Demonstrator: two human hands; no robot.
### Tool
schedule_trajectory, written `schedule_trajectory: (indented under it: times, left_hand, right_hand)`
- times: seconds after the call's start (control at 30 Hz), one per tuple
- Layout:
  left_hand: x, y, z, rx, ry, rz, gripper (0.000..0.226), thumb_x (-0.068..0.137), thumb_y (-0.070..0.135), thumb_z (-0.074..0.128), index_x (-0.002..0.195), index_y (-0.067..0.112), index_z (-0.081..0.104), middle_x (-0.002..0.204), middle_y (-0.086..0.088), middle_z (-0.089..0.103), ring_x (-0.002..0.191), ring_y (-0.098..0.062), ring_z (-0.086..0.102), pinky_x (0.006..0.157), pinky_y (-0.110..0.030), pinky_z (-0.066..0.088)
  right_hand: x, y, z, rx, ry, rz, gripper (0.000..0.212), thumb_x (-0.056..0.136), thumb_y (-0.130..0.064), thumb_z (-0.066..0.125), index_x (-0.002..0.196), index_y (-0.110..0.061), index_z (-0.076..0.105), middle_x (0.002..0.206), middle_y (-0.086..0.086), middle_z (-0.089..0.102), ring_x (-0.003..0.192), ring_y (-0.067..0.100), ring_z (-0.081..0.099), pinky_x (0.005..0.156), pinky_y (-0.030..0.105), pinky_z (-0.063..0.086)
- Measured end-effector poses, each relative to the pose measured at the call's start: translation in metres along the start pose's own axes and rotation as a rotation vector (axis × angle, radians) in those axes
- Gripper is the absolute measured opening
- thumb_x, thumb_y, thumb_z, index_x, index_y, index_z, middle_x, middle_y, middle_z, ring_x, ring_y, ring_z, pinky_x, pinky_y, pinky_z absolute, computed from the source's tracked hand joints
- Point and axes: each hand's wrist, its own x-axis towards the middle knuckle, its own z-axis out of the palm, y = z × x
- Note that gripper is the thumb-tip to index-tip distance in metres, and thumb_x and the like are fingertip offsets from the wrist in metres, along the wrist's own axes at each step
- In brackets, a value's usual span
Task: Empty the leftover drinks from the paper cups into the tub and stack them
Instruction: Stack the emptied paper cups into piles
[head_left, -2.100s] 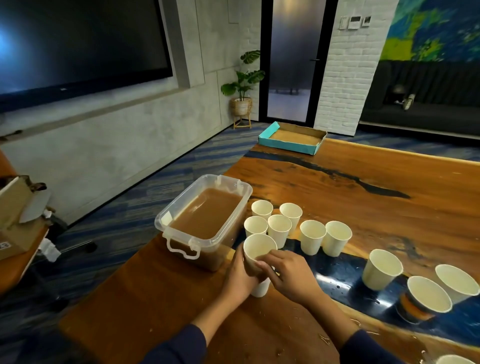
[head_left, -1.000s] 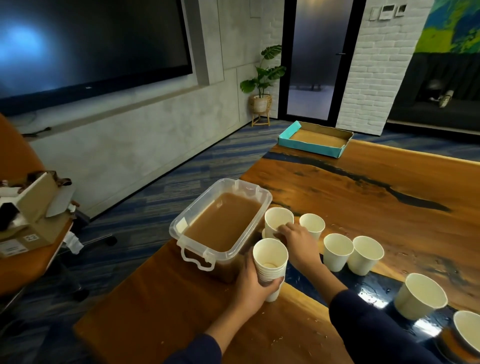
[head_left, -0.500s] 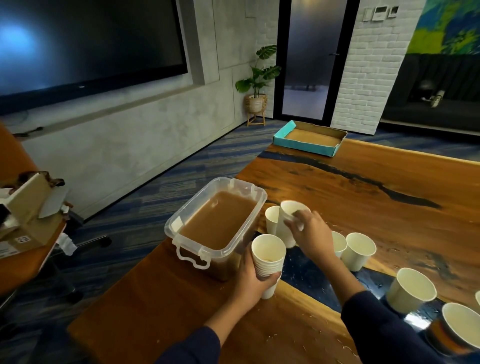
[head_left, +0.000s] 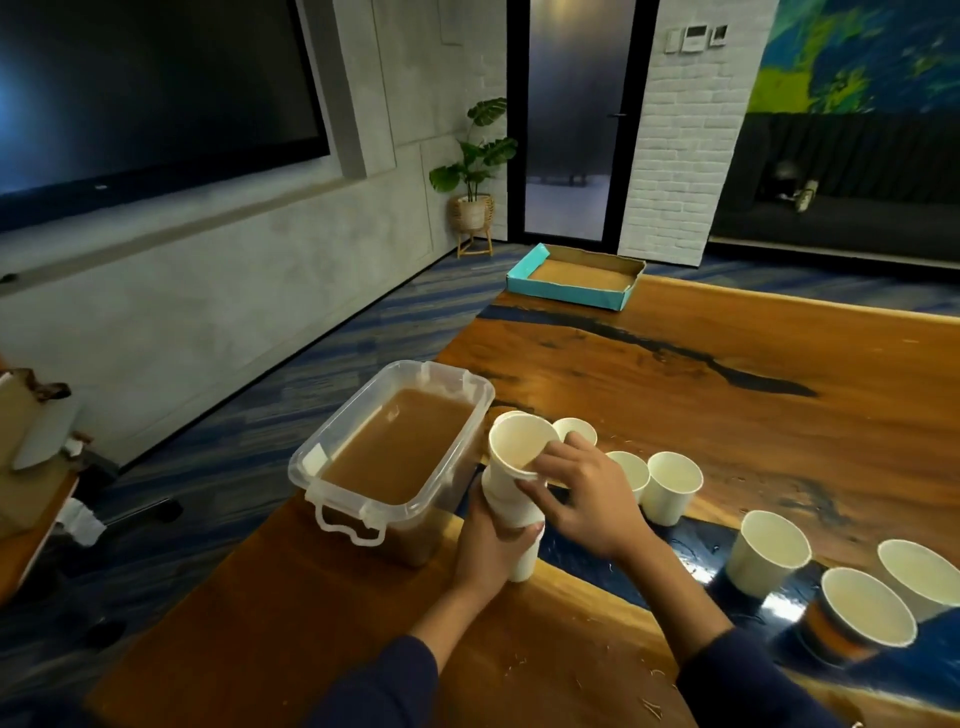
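White paper cup (head_left: 519, 451) sits pinched in my right hand (head_left: 587, 499) at mid-frame, tilted atop the stack of white paper cups (head_left: 511, 519) my left hand (head_left: 485, 551) grips, beside the clear plastic tub of brown liquid (head_left: 395, 457).

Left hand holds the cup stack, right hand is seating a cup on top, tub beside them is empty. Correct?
Not quite. In the head view the tub is nearly full of brown liquid. The rest stands: left hand holds the cup stack, right hand seats the top cup.
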Motion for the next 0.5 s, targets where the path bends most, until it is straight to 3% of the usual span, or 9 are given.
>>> schedule_trajectory:
  times: [0.13,0.23,0.27,0.33,0.4,0.5]
  left_hand:
    - [0.007,-0.003,0.011,0.075,-0.075,0.016,0.076,0.082,0.026,0.074,0.140,0.007,0.030,0.124,0.006,0.043,0.122,-0.010,0.044,0.087,0.007,0.023]
    - [0.014,0.000,0.019,0.018,-0.123,-0.045,0.079,0.082,0.023,0.074,0.144,0.012,0.025,0.132,0.002,0.048,0.125,-0.012,0.048,0.094,-0.003,0.035]
    - [0.016,0.004,0.019,-0.006,-0.110,-0.050,0.084,0.080,0.026,0.076,0.145,0.014,0.024,0.135,0.001,0.048,0.126,-0.014,0.047,0.100,-0.013,0.038]
    - [0.019,0.010,0.019,-0.037,-0.077,-0.045,0.093,0.076,0.031,0.080,0.147,0.014,0.022,0.140,0.000,0.045,0.129,-0.016,0.044,0.103,-0.022,0.036]
    - [0.021,0.016,0.021,-0.021,-0.071,-0.043,0.096,0.075,0.034,0.079,0.148,0.014,0.020,0.144,0.001,0.041,0.133,-0.017,0.039,0.102,-0.022,0.032]
    - [0.025,0.016,0.024,-0.004,-0.082,-0.036,0.096,0.077,0.035,0.078,0.148,0.015,0.018,0.146,-0.002,0.039,0.135,-0.019,0.037,0.104,-0.026,0.035]
  right_hand:
    - [-0.007,0.008,0.001,-0.088,-0.129,-0.035,0.033,0.089,-0.044,0.048,0.089,-0.019,0.070,0.084,-0.007,0.061,0.076,0.004,0.028,0.060,0.012,0.022]
    - [-0.012,0.012,-0.002,0.047,-0.364,0.141,0.037,0.093,-0.049,0.052,0.121,-0.028,0.061,0.117,-0.013,0.054,0.106,0.005,0.041,0.081,0.018,0.038]
    - [-0.011,0.010,-0.005,0.226,-0.331,0.225,0.037,0.092,-0.050,0.052,0.125,-0.034,0.057,0.121,-0.018,0.049,0.111,0.000,0.041,0.086,0.015,0.038]
    - [-0.003,0.014,-0.011,0.454,-0.060,0.391,0.033,0.092,-0.049,0.049,0.122,-0.039,0.055,0.117,-0.021,0.045,0.109,-0.004,0.046,0.082,0.010,0.040]
    - [0.003,0.034,-0.009,0.269,0.087,0.562,0.029,0.097,-0.038,0.050,0.123,-0.029,0.056,0.121,-0.012,0.047,0.103,0.007,0.054,0.077,0.016,0.044]
    - [-0.006,0.068,0.002,-0.100,-0.170,0.817,0.041,0.096,-0.021,0.052,0.136,-0.013,0.044,0.142,0.002,0.037,0.113,0.024,0.054,0.082,0.037,0.048]
